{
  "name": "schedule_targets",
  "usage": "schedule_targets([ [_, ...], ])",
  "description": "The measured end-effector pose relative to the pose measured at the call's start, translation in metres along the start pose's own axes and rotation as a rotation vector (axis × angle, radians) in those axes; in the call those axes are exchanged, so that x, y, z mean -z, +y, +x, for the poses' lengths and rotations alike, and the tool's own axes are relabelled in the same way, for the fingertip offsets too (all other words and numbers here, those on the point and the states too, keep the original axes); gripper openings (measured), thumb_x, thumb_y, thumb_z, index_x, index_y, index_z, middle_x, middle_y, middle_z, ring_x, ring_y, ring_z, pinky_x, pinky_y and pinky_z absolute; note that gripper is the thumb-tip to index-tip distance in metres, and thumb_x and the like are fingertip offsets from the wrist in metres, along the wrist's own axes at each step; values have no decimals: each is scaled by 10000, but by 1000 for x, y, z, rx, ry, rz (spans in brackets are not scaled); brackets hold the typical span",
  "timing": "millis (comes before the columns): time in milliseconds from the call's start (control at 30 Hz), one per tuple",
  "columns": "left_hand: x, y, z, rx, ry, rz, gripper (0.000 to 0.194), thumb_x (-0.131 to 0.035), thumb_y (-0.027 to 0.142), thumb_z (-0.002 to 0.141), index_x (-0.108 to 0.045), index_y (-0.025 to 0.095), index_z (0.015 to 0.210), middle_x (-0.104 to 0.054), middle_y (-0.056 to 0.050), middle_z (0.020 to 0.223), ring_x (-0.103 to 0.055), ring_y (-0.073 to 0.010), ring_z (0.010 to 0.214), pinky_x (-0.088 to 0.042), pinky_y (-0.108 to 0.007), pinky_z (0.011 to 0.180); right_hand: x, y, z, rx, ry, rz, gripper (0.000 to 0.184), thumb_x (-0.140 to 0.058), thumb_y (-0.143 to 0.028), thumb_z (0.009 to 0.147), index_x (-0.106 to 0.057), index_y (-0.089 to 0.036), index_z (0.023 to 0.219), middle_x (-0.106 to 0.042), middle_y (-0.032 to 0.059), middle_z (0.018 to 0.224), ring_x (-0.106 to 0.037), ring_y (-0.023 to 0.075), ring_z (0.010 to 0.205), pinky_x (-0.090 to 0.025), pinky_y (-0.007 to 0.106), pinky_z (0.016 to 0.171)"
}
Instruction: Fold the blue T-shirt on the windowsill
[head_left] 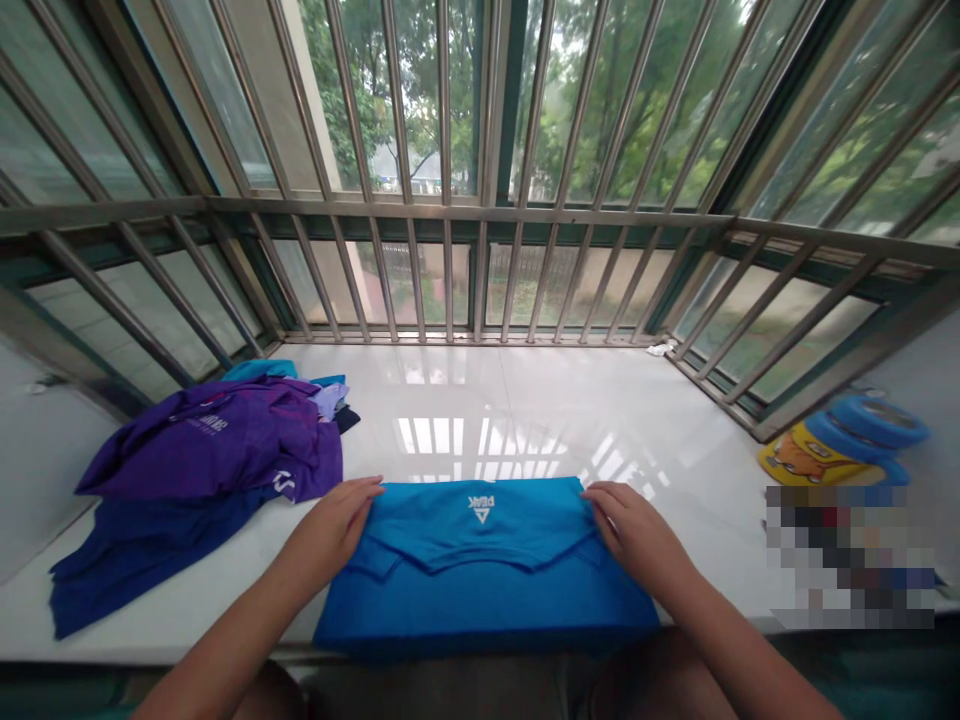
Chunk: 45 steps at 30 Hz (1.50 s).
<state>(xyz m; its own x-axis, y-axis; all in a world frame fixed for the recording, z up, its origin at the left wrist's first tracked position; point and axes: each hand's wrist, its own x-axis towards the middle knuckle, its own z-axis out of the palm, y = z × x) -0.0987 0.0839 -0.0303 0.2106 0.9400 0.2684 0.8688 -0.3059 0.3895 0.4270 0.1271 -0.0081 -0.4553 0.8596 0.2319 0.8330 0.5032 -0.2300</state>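
Note:
A blue T-shirt (487,600) lies partly folded on the white ledge, its lower edge at the ledge's front. Its upper part is folded down, with the neckline curving across the middle and a white PEAK logo upside down to me. My left hand (347,515) pinches the top left corner of the fold, fingers closed on the cloth. At the top right corner, my right hand (630,520) grips the cloth the same way between thumb and fingers. The fold's top edge runs nearly straight between both hands.
Left of me lies a heap of clothes, with a purple shirt (247,430) over a dark blue garment (150,550). A yellow and blue round container (840,445) stands at the right, beside a blurred-out patch. Metal bars (480,212) enclose the white ledge (457,400) at the windows.

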Motion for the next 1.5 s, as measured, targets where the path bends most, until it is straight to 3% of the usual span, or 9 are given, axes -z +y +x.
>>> schedule_targets([
  [133, -33, 28, 19, -107, -163, 122, 593, -374, 497, 1124, -510, 247, 1644, -463, -86, 1725, -460, -278, 1587, -362, -516, 1329, -28, -30, 30, 66, -162, -30, 578, -413, -477, 1131, -503, -239, 1650, -483, 116, 1705, -426, 342, 1591, -326, 615, 1314],
  [300, -62, 25, 21, -111, -205, 243, 728, -394, 607, 1114, -289, 264, 1747, -331, -88, 1785, -340, -290, 1650, -250, -529, 1361, -59, -35, 46, -17, -271, -52, 734, -342, -651, 1123, -273, -284, 1754, -282, 101, 1794, -220, 364, 1677, -128, 735, 1324],
  [433, -63, 12, 36, -99, -194, 249, 722, -367, 595, 1122, -245, 271, 1756, -290, -83, 1799, -304, -283, 1664, -217, -516, 1364, -60, -23, 61, -16, -281, -41, 766, -295, -692, 1115, -223, -293, 1764, -228, 87, 1810, -176, 349, 1689, -116, 717, 1329],
  [767, -63, -10, 108, -62, -228, 209, 725, -395, 586, 1106, -277, 275, 1750, -267, -68, 1808, -258, -288, 1679, -170, -515, 1374, -63, -2, 124, -83, -291, -104, 804, -310, -690, 1098, -202, -261, 1770, -182, 83, 1821, -145, 330, 1696, -122, 659, 1346],
  [1067, -62, -29, 157, -71, -290, 201, 742, -384, 599, 1091, -307, 250, 1742, -255, -78, 1810, -241, -285, 1685, -166, -532, 1371, -68, 17, 168, -91, -320, -98, 805, -307, -683, 1098, -220, -245, 1768, -171, 76, 1828, -126, 325, 1701, -83, 641, 1353],
  [1200, -56, -33, 173, -28, -347, 168, 692, -363, 532, 1098, -351, 242, 1726, -290, -92, 1804, -260, -296, 1679, -193, -545, 1360, -58, 24, 185, -192, -373, -62, 685, -274, -585, 1134, -321, -263, 1738, -261, 96, 1814, -228, 354, 1674, -177, 681, 1318],
  [1300, -41, -39, 188, 0, -369, 194, 610, -485, 429, 1056, -509, 233, 1633, -488, -132, 1711, -369, -329, 1628, -226, -560, 1342, -43, 35, 195, -195, -380, -68, 640, -460, -485, 1103, -425, -222, 1686, -448, 175, 1713, -423, 372, 1566, -331, 604, 1265],
  [1367, -30, -42, 198, 3, -357, 254, 510, -633, 413, 984, -675, 244, 1463, -656, -156, 1536, -496, -373, 1523, -237, -587, 1325, -32, 42, 201, -160, -395, -73, 617, -641, -407, 1022, -555, -187, 1592, -597, 197, 1564, -560, 362, 1432, -429, 493, 1194],
  [1500, -14, -37, 215, 0, -392, 284, 195, -779, 361, 883, -816, 255, 1043, -788, -130, 1133, -681, -361, 1206, -450, -492, 1162, -13, 45, 209, -114, -418, -80, 283, -732, -281, 960, -784, -175, 1217, -738, 159, 1251, -690, 314, 1185, -507, 364, 1024],
])
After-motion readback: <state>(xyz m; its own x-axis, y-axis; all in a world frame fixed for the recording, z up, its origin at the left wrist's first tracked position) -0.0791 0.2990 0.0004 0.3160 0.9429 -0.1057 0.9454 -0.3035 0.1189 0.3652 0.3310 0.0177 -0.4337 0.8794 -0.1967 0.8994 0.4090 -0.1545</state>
